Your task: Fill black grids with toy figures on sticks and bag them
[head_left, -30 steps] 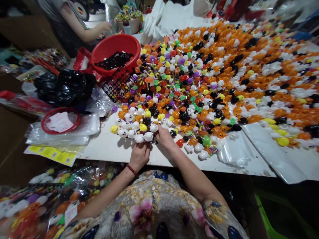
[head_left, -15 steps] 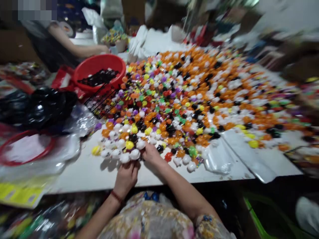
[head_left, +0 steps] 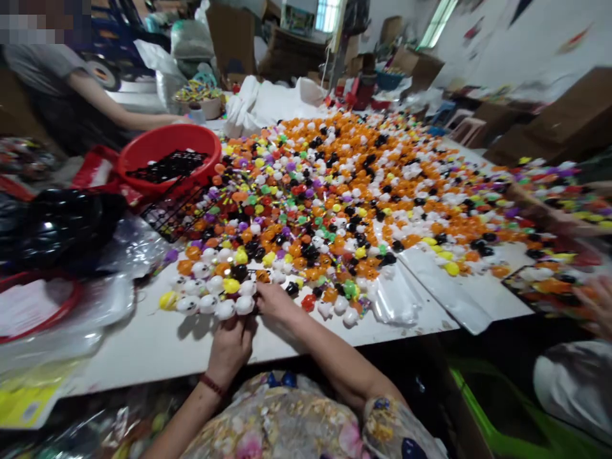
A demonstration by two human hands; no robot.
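A block of small round toys (head_left: 207, 304), mostly white ghost- or skull-like heads with some yellow, orange and black ones, is held together just above the white table (head_left: 129, 347), casting a shadow beneath. From below, my left hand (head_left: 229, 349) grips its near edge, thumb and fingers bent beneath the white heads. My right hand (head_left: 276, 302) is closed at the block's right side, fingertips hidden against a white toy (head_left: 245, 305). What joins the toys is covered by them. Beyond both hands spreads a large heap of orange, white, black, green and purple toys (head_left: 344, 172).
At the left stand a red basin (head_left: 216, 153) with black grids and a black plastic bag (head_left: 57, 223). Clear plastic bags (head_left: 394, 296) lie right of my hands. A co-worker's arm (head_left: 109, 105) reaches in at upper left; another person's hand (head_left: 597, 299) is at far right.
The view has turned slightly right and sharpened, so everything sits further left. Both my hands stay at the block of toys, with little visible change in their hold.
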